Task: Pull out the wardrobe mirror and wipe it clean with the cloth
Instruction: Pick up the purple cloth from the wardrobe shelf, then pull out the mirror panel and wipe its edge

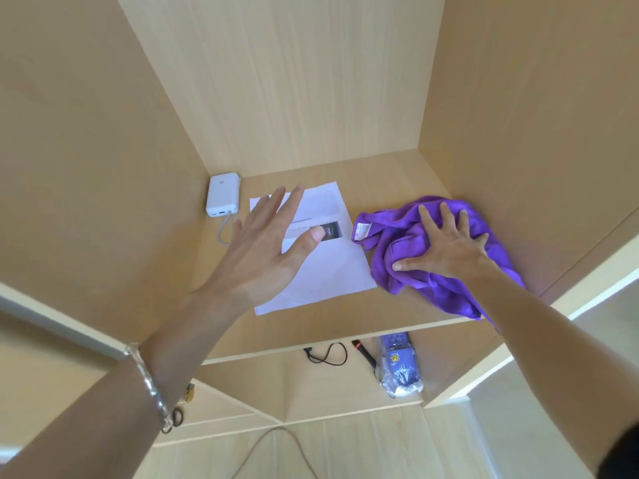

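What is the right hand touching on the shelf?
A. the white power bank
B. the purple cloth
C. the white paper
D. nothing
B: the right hand lies spread on the purple cloth, while the paper and power bank sit further left.

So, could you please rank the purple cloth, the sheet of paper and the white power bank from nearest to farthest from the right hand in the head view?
From the right hand:
1. Purple cloth, directly under it.
2. Sheet of paper, mid-shelf, to its left.
3. White power bank, back-left corner.
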Available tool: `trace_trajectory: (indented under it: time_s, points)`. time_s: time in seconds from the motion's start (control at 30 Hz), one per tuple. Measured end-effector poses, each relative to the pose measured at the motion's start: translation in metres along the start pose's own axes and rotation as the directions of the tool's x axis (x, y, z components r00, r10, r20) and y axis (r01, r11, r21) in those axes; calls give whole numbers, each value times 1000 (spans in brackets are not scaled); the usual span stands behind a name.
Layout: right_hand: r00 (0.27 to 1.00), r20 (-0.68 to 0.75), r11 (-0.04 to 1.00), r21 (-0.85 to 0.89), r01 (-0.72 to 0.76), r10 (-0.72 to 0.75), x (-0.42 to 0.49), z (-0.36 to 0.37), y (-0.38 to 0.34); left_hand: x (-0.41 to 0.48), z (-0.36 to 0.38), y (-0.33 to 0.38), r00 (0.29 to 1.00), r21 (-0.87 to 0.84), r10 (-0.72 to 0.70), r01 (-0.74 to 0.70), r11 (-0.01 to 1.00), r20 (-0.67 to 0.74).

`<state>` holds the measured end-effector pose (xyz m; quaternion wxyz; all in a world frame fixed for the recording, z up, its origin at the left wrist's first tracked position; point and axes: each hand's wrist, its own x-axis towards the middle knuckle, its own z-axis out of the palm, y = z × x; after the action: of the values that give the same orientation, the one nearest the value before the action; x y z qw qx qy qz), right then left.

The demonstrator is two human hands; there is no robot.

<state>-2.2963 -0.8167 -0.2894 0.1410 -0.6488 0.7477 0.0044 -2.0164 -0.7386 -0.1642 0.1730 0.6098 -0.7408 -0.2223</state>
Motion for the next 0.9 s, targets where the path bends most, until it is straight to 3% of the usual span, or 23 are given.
trace_trajectory:
  time_s: [0.2, 0.43, 0.7, 0.9]
  points:
    - [1000, -14, 992, 124, -4, 6, 3, 6, -3, -2, 12, -4, 1000, 14, -6, 5, 1000, 26]
    - [967, -254, 988, 142, 68, -30, -32, 1, -22, -13, -8, 11, 999, 14, 35, -35, 999, -13]
    - [826, -554, 953, 184, 241, -102, -88, -111, -61, -33, -57, 25, 984, 53, 137, -132, 990, -111]
    - [710, -688, 917, 173, 360, -149, -145, -168, -111, -59, -111, 32, 931, 118, 263, -240, 964, -254]
